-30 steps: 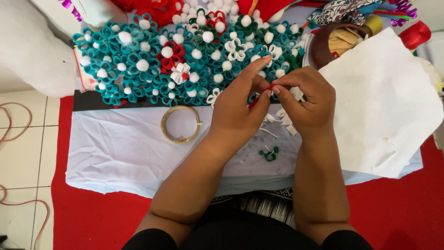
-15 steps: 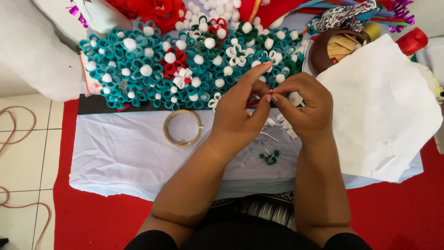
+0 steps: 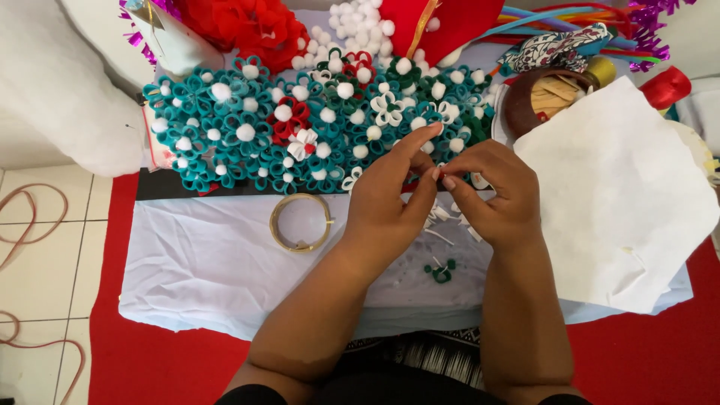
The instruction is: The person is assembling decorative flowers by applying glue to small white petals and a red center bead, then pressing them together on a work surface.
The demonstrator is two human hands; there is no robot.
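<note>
We see the left hand (image 3: 390,202) and right hand (image 3: 491,196) pinching what may be a red strip (image 3: 411,182) at the flower mat's (image 3: 247,135) near edge, mid-shaping; next, a steady fold.

I find no screens, signs or readable labels in my head view. Possible packaging only: a clear plastic wrapper (image 3: 154,139) with a red edge, lying flat, tucked under the left end of the teal felt flower mat (image 3: 225,142). A second clear, cone-shaped wrapper (image 3: 169,37) with purple tinsel stands just beyond the mat's far-left corner. Contents of both cannot be determined.
</note>
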